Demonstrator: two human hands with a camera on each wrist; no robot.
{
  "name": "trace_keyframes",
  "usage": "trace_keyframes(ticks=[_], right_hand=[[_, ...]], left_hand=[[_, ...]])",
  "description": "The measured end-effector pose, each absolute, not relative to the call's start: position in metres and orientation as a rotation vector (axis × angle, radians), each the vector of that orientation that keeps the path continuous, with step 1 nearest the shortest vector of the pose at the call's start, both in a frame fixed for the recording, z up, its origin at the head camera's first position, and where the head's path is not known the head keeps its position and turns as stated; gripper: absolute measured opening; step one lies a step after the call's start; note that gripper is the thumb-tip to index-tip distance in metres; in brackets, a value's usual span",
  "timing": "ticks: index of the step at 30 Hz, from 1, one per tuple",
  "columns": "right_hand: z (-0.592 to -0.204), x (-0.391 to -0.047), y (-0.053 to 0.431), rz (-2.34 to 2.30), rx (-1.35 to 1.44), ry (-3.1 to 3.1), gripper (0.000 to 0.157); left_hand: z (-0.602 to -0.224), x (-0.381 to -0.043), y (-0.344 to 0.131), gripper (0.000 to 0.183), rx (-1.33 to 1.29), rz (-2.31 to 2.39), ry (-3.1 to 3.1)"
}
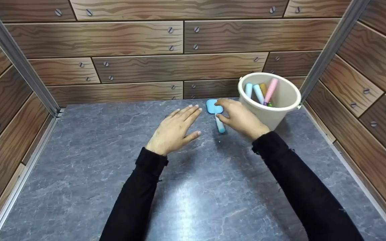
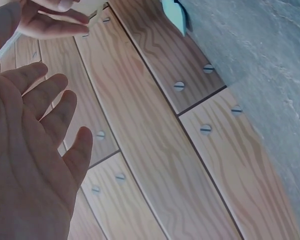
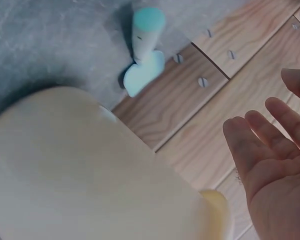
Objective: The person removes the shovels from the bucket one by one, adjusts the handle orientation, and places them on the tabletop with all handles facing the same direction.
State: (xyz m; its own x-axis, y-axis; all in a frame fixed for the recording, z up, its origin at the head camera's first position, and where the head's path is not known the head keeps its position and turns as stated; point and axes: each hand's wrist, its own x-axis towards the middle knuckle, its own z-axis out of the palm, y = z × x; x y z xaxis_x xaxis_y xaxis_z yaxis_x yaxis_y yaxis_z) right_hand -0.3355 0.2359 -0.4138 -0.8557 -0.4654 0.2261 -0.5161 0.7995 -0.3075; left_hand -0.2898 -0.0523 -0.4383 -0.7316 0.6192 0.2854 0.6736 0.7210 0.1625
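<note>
A small toy shovel [image 1: 219,125] lies on the grey surface near the back wall, its blue blade away from me and its thick white handle, teal at the end, toward me. My right hand [image 1: 241,116] hovers above and to the right of it, thumb and fingers parted. In the right wrist view the shovel [image 3: 146,45] is apart from that hand, whose palm [image 3: 280,190] holds nothing. My left hand [image 1: 175,129] is in the air left of the shovel, palm down with fingers extended. The left wrist view shows its bare palm [image 2: 30,150].
A cream bucket [image 1: 263,113] stands at the back right, just beyond my right hand. Light blue, pink and brown handles [image 1: 271,89] stick up inside it. Wood-patterned walls [image 1: 139,68] enclose the surface [image 1: 95,160] at the back and sides, with metal posts at the corners.
</note>
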Motion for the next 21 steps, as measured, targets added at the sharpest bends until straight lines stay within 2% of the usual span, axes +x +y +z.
trace_keyframes(ticks=[11, 21], right_hand=[[-0.376, -0.329, 0.251, 0.565, 0.746, -2.797, 0.05], [-0.358, -0.331, 0.278, 0.556, 0.645, -2.778, 0.051]], left_hand=[[-0.429, -0.28, -0.045, 0.08, -1.07, -0.36, -2.68], [-0.425, -0.27, -0.034, 0.078, -1.129, -0.311, -2.626]])
